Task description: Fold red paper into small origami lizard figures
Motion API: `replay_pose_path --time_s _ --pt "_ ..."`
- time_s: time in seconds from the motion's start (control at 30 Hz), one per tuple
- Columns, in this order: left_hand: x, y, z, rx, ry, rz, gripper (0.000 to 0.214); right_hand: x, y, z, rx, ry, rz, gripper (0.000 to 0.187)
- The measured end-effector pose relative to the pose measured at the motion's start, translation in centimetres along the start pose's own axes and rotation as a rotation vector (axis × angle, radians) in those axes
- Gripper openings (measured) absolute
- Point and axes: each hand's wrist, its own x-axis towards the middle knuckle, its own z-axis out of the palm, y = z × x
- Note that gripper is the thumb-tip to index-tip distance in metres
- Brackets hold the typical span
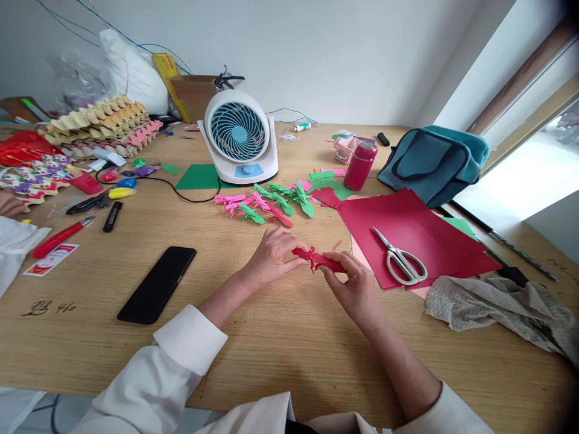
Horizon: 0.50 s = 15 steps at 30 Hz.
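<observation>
Between my hands, just above the wooden table, is a small red folded-paper figure (313, 257) with thin cut strips at its middle. My left hand (277, 256) pinches its left end between thumb and fingers. The right end is pinched by my right hand (350, 274). Beyond my hands lies a cluster of folded paper figures, with pink ones (233, 204), green ones (303, 199) and a red one (279, 215). Sheets of dark red paper (416, 226) are spread to the right, and white-handled scissors (404, 265) rest on them.
A white fan (239, 135) stands at the back, beside green paper (198, 176). Near the right are a red flask (360, 166), a teal bag (434, 163) and a grey cloth (493, 307). A black phone (157, 284) lies left. Another person's sleeve (18, 244) shows at the left edge.
</observation>
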Motion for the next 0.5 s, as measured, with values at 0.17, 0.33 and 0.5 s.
replay_pose_path --time_s 0.17,0.33,0.5 --pt "-0.04 -0.03 0.07 0.029 -0.008 0.026 0.015 -0.04 -0.10 -0.02 0.003 0.002 -0.006 0.016" --pt "-0.07 0.01 0.16 0.042 -0.007 0.021 0.015 -0.05 -0.21 -0.11 -0.009 0.000 -0.004 0.017" --pt "-0.08 -0.08 0.21 0.052 -0.001 0.050 0.021 -0.09 -0.13 -0.02 -0.018 0.006 0.001 0.017"
